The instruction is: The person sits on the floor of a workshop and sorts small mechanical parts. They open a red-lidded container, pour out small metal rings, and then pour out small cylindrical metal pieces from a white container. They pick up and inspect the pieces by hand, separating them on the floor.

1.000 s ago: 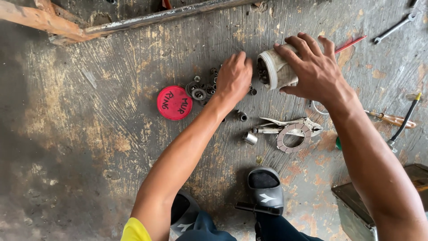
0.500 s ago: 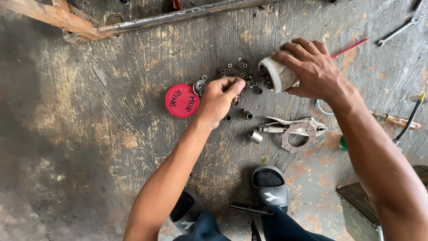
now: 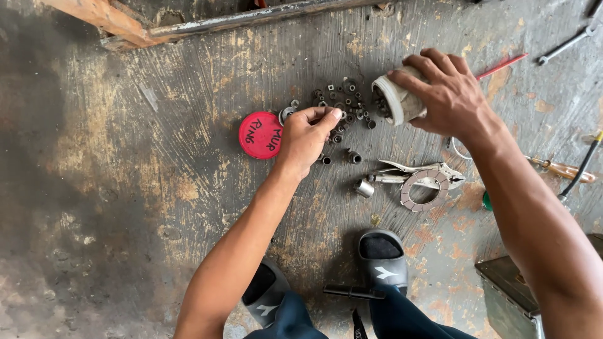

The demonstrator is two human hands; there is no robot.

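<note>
From my remote seat, the far-left of the concrete floor [image 3: 94,188] showed only stains, with a wooden beam [image 3: 94,12] and a metal bar [image 3: 264,16] along its far edge. Next came a red lid [image 3: 260,135] lying flat with handwriting on it, just beside my left hand [image 3: 306,137]. That hand was curled, fingertips [image 3: 328,115] pinched together over the scatter of small nuts and rings [image 3: 345,103]; I could not tell whether it actually held one. A short metal sleeve [image 3: 363,188] lay nearer me, and beside it locking pliers [image 3: 421,176] resting across a toothed ring [image 3: 424,190].

Further right, my right hand [image 3: 447,94] was wrapped firmly around a small white jar [image 3: 397,100], tipped on its side with its mouth toward the pile, a few parts showing at the opening (the jar sat near the middle of the floor's far half). A red-handled tool [image 3: 502,64] and a wrench [image 3: 565,45] lay toward the far-right corner, a screwdriver [image 3: 562,169] along the right edge, a metal box [image 3: 509,295] at the near-right corner. My sandals [image 3: 382,257] were at the near edge.

I judged the risk to be the tilted jar: any further tip could dump more parts, and round pieces might roll off and be lost against the mottled floor. A loose pinch could drop a nut too.
</note>
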